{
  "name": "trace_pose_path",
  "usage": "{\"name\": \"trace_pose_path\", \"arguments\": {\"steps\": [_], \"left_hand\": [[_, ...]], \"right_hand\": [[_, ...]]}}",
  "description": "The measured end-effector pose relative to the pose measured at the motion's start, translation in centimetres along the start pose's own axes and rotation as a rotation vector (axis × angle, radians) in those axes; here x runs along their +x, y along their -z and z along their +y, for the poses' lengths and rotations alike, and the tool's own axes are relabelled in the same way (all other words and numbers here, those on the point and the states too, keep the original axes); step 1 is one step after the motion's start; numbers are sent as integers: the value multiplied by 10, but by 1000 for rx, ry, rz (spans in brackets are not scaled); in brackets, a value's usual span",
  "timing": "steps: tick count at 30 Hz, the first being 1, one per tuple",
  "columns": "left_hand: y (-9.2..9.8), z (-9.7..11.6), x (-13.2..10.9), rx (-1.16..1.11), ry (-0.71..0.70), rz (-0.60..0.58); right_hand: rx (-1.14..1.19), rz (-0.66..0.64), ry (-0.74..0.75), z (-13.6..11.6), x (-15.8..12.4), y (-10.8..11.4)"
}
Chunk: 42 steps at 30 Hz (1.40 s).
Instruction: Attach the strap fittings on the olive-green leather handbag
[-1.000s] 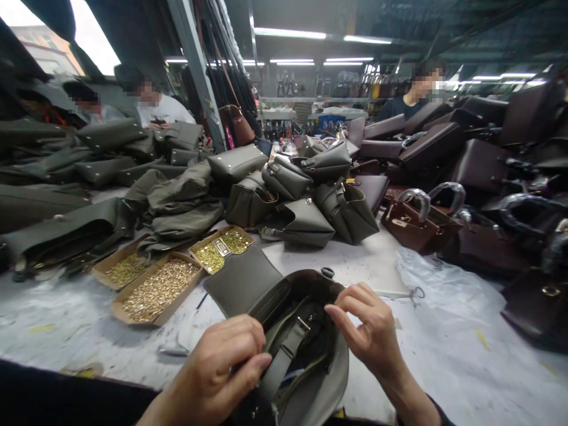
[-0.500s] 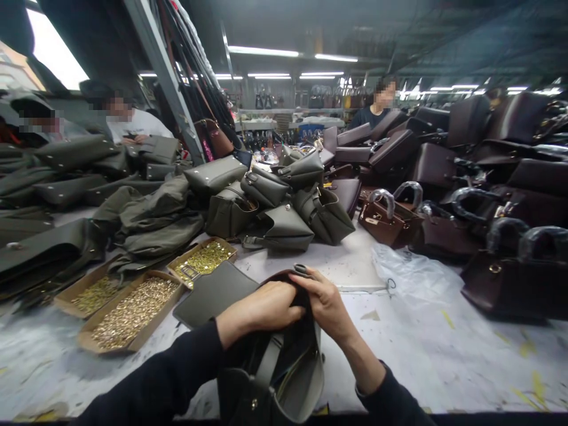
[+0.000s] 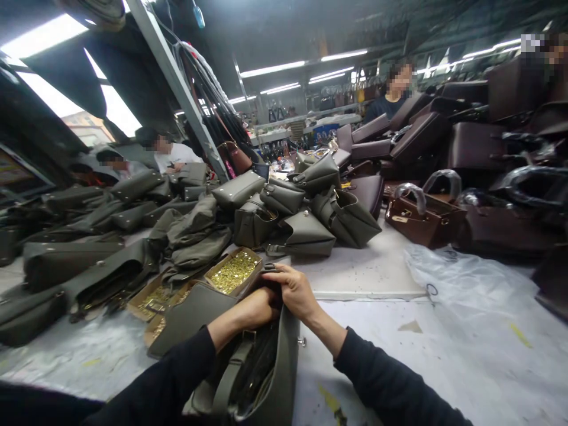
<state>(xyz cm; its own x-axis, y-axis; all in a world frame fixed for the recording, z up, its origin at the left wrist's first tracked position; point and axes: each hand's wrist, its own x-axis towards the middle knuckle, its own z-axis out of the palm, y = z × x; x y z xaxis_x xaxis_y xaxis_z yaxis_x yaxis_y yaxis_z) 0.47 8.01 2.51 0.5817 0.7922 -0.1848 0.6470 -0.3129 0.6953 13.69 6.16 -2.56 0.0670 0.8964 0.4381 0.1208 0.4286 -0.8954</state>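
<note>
Right under both hands lies an olive-green handbag [image 3: 261, 378] on the desk [image 3: 444, 355], its mouth turned up and gaping toward the camera. It is smooth, matte leather or leather-like stuff with stiff, flat walls, a dark lining inside and a broad strap of the same green running down into the opening. A small metal stud shows on its outer wall. Its flat flap [image 3: 190, 316] spreads out to the left of the hands.

At the far rim of the bag the left hand [image 3: 257, 307] and the right hand [image 3: 295, 290] meet, fingers curled down over the edge. The right grip is pinched on the rim; the left grip reaches partly inside, and whether it is clenched cannot be told.

Just beyond the hands sits a shallow cardboard tray [image 3: 234, 272] heaped with small, shiny brass fittings. Further off, more green bags [image 3: 306, 231] are piled loosely, soft and slumped or boxy. To the right, well apart, stand dark brown bags [image 3: 426, 222] with wrapped handles, and crumpled clear plastic sheeting [image 3: 465, 284] lies on the pale, scuffed desk.
</note>
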Motion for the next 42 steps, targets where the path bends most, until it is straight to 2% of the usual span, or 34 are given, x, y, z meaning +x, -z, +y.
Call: {"name": "trace_pose_path", "arguments": {"steps": [4, 9, 11, 14, 17, 23, 28, 33, 38, 42], "left_hand": [[3, -7, -14, 118, 53, -25], [16, 10, -44, 197, 52, -19], [24, 19, -57, 133, 49, 29], [32, 24, -69, -96, 43, 124], [31, 19, -68, -209, 65, 169], [20, 8, -64, -58, 98, 203], [20, 5, -64, -90, 119, 216], [19, 4, -64, -104, 137, 284], [19, 8, -65, -165, 144, 340], [14, 11, -65, -192, 128, 298]], "right_hand": [[-8, -27, 35, 2, 0, -3], [115, -11, 44, 7, -6, 7], [158, -5, 26, 9, -7, 9], [201, -30, -8, 8, -7, 12], [202, -93, -56, 2, -3, 16], [189, -176, -100, -10, -1, 23], [168, -213, -86, -9, -5, 26], [141, -263, -77, -7, -9, 29], [78, -240, -32, -8, -13, 24], [56, -214, 8, -5, -17, 18]]}}
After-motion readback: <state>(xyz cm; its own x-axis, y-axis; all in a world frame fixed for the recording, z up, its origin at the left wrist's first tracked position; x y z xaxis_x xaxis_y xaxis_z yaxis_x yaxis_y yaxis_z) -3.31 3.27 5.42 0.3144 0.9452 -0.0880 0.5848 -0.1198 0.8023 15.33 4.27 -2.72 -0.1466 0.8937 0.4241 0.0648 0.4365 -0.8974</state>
